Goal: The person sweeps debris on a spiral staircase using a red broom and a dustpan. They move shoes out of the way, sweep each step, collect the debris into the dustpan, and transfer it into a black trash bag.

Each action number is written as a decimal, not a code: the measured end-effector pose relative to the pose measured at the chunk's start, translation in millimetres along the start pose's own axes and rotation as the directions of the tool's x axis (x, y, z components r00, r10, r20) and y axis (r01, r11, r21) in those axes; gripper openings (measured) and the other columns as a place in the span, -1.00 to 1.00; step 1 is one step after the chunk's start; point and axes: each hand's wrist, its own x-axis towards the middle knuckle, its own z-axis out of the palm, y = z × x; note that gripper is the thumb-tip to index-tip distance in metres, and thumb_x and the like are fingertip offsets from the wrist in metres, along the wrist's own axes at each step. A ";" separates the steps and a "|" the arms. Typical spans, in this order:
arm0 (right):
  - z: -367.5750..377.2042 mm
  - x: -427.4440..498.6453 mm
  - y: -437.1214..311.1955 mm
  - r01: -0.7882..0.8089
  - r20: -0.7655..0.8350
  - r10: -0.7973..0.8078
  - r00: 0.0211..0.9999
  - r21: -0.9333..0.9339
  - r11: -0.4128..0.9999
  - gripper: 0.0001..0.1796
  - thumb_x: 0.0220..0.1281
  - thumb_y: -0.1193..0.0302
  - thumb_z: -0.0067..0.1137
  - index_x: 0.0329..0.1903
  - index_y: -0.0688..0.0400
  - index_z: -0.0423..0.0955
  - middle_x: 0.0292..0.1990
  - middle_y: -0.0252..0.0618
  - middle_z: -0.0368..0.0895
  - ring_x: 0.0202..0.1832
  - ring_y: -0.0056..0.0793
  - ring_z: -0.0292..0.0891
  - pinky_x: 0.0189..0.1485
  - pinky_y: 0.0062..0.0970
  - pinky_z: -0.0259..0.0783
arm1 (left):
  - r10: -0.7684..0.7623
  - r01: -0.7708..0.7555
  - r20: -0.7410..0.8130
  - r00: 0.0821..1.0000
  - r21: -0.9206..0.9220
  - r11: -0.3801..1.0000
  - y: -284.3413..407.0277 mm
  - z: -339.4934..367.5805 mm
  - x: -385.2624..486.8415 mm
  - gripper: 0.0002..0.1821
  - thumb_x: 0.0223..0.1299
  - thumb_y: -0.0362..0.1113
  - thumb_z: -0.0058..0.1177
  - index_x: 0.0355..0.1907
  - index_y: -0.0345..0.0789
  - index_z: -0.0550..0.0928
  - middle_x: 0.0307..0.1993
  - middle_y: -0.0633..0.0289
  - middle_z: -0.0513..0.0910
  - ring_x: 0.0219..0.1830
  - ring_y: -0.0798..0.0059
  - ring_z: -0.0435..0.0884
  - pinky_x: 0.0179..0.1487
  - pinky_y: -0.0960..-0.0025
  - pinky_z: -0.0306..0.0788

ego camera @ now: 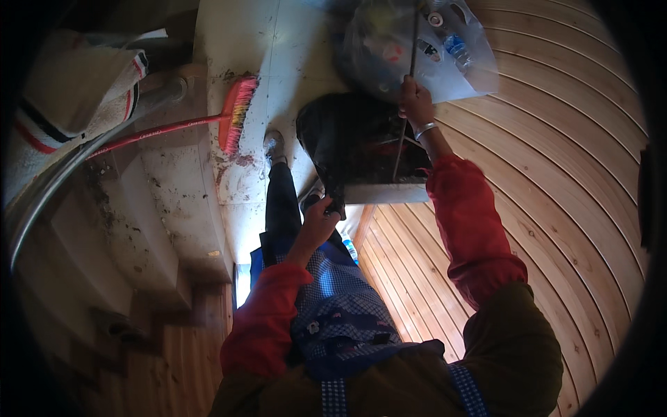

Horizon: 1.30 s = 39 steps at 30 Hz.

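My left hand (320, 224) grips the near edge of a dark bag (344, 125), which looks like black plastic. The bag's inside is too dark to make out, apart from a few reddish bits. My right hand (416, 101), with a bracelet at the wrist, is closed around a thin rod (415, 44). The rod's lower part reaches down over the bag's dark opening, and its upper end runs out of the top of the picture. Beyond the right hand sits a translucent plastic bag (482, 68) with plastic bottles (457, 49) in it.
A red broom (227, 125) rests on the stained floor at left, its handle towards the stairs (156, 198). A curved metal handrail (47, 193) and striped cloth (94, 99) lie further left. Wood-plank wall (552, 156) rises at right. A pale ledge (385, 193) borders the dark bag.
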 end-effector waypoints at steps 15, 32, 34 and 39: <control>-3.7 -62.7 -9.3 -0.045 0.209 -0.017 0.978 0.290 0.956 -0.59 0.41 0.07 -0.13 -0.51 0.03 0.24 -0.70 -0.56 0.17 -0.73 -0.76 0.05 -0.71 -0.69 0.03 | 0.095 -0.095 -0.004 0.995 -0.039 0.995 -8.5 -5.4 16.4 -0.60 -0.04 -0.52 -0.15 -0.07 -0.36 0.56 -0.31 0.22 0.60 -0.25 0.55 0.55 -0.12 0.53 0.39; -84.9 -232.9 17.6 0.171 -0.196 -0.074 0.978 0.545 0.821 -0.54 0.50 0.19 -0.29 -0.58 0.08 0.09 -0.73 -0.46 0.02 -0.73 -0.67 -0.07 -0.67 -0.60 -0.03 | 0.103 -0.075 -0.126 0.987 0.210 0.975 -75.5 -53.2 35.7 -0.53 -0.09 -0.46 -0.13 0.00 -0.41 0.51 -0.30 -0.07 0.62 -0.21 0.17 0.61 -0.11 0.31 0.43; -92.9 -258.7 22.1 0.149 -0.260 0.003 0.966 0.561 0.814 -0.55 0.50 0.24 -0.28 -0.60 0.06 0.08 -0.75 -0.49 0.02 -0.75 -0.66 -0.07 -0.68 -0.57 -0.05 | 0.102 -0.052 -0.128 0.987 0.348 0.936 -76.9 -60.2 42.4 -0.45 -0.13 -0.47 -0.15 0.06 -0.44 0.47 -0.12 -0.18 0.60 0.01 -0.02 0.56 0.11 0.24 0.38; -114.0 -324.2 41.6 0.100 -0.204 0.051 0.978 0.664 0.741 -0.54 0.45 0.40 -0.19 -0.67 0.09 0.06 -0.75 -0.46 0.05 -0.73 -0.68 -0.07 -0.65 -0.56 -0.09 | -0.056 0.143 -0.200 0.978 0.453 0.880 -75.7 -75.1 60.7 -0.43 -0.11 -0.44 -0.10 0.10 -0.47 0.44 -0.07 -0.15 0.58 0.01 0.07 0.57 0.12 0.28 0.39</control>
